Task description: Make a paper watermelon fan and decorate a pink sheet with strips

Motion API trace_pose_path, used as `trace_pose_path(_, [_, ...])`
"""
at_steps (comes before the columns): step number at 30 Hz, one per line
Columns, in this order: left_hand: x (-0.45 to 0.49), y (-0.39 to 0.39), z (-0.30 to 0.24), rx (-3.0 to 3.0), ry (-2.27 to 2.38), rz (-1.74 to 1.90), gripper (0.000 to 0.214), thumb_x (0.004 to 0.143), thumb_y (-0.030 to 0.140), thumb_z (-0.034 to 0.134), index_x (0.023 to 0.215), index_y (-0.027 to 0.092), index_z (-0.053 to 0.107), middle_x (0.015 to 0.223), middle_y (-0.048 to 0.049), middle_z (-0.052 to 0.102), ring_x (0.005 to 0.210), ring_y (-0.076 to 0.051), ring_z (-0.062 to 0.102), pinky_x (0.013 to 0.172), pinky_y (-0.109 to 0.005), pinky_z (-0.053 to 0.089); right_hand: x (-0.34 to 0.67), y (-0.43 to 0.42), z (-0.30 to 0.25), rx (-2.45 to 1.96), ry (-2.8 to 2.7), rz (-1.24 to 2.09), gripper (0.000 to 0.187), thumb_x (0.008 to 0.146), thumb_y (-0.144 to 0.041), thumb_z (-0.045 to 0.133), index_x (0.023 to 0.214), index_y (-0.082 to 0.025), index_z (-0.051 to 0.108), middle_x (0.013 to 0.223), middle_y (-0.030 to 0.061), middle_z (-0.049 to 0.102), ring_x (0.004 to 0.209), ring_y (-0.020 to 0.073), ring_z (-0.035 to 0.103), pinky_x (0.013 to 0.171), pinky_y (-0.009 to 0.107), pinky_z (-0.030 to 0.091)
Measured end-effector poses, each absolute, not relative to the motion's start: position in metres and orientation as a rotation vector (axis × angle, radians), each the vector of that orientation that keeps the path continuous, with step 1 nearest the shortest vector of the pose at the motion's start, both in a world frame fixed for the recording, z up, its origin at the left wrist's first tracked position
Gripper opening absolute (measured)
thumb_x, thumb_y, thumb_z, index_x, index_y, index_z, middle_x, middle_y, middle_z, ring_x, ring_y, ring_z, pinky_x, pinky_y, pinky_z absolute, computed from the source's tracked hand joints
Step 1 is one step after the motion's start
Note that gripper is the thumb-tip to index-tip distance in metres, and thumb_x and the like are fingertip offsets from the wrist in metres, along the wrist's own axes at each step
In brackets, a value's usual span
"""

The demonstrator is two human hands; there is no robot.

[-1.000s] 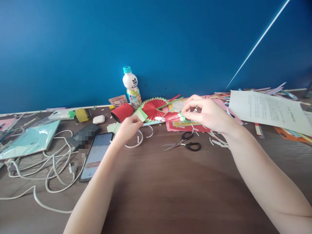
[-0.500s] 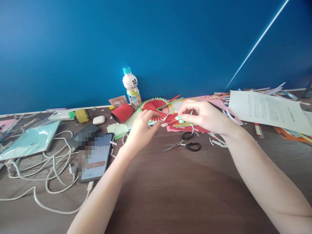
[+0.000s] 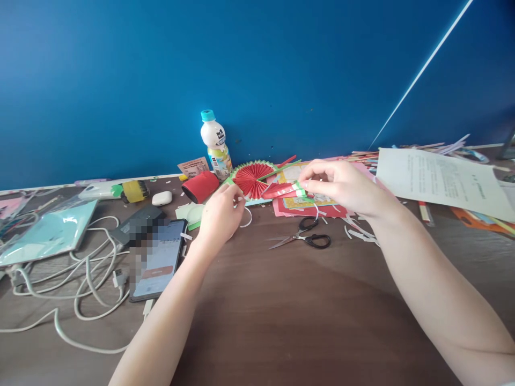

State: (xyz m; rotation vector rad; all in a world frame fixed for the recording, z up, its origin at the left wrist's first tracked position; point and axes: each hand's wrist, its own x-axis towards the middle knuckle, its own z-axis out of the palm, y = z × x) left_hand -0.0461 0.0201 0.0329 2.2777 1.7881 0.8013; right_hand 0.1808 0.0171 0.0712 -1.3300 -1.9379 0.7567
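Observation:
My right hand (image 3: 333, 185) pinches a folded strip of red paper (image 3: 279, 190) at its green-and-white end. The strip points left, in front of a round pleated fan (image 3: 251, 179) of red paper with a green rim. My left hand (image 3: 223, 212) is apart from the strip, its fingertips closed together. What they hold, if anything, I cannot make out. A thin white curl (image 3: 248, 217) shows just right of the left hand. Below the right hand, open scissors (image 3: 306, 236) with black handles lie on the table.
A bottle (image 3: 215, 145) stands against the blue wall beside a red cylinder (image 3: 200, 186). At left are a phone (image 3: 163, 262), tangled white cables (image 3: 86, 284) and a white earbud case (image 3: 162, 198). A printed sheet (image 3: 442, 179) lies over paper strips at right.
My left hand has drawn back from the red paper strip, moving left and slightly down. The right hand still holds the strip, now more fully visible, as is the pleated fan.

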Motion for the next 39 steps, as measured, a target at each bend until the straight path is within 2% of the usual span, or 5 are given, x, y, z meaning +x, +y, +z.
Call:
trace_pose_path(6, [-0.06,0.027,0.026,2.375,1.955,0.679,0.036,0.071,0.001,0.034,0.092,0.016,0.059,0.097,-0.0117,0.06,0.091,-0.026,0.056,0.073,-0.036,0.041,0.181,0.017,0.072,-1.352,-1.952,0.79,0.016,0.077,-0.037,0.056,0.074,-0.022,0.061,0.078,0.0023,0.059,0.066,0.0159,0.052,0.058,0.031,0.037])
trace_pose_path(9, [-0.051,0.023,0.031,2.405,1.822,0.809,0.035,0.073,0.003,0.035,0.092,0.017,0.061,0.104,-0.0089,0.061,0.1,-0.026,0.053,0.083,-0.037,0.04,0.178,0.016,0.071,-1.362,-1.951,0.796,0.017,0.077,-0.037,0.056,0.075,-0.021,0.061,0.077,0.0018,0.059,0.067,0.0158,0.052,0.059,0.031,0.037])
trace_pose_path(17, [-0.011,0.0,0.039,2.414,1.353,0.944,0.014,0.083,0.027,0.049,0.092,0.02,0.058,0.089,-0.0022,0.065,0.085,-0.016,0.057,0.074,-0.026,0.042,0.163,0.008,0.072,-1.262,-1.908,0.89,0.018,0.078,-0.035,0.055,0.071,-0.018,0.061,0.077,0.0014,0.06,0.069,0.014,0.054,0.062,0.029,0.039])
trace_pose_path(26, [-0.01,-0.003,0.04,2.249,1.421,1.013,0.012,0.082,0.021,0.047,0.083,0.018,0.059,0.082,-0.0016,0.063,0.073,-0.012,0.058,0.067,-0.022,0.041,0.166,0.008,0.071,-1.149,-2.099,0.754,0.018,0.074,-0.034,0.061,0.087,-0.022,0.062,0.086,0.0024,0.059,0.071,0.0156,0.053,0.059,0.029,0.04])
trace_pose_path(39, [-0.009,-0.007,0.043,2.332,1.433,0.993,0.02,0.083,0.019,0.043,0.07,0.018,0.059,0.072,-0.0009,0.057,0.068,-0.012,0.051,0.061,-0.021,0.035,0.159,0.009,0.063,-1.004,-2.153,0.441,0.003,0.078,-0.023,0.057,0.08,-0.02,0.058,0.084,0.0028,0.06,0.081,0.0174,0.051,0.069,0.03,0.039])
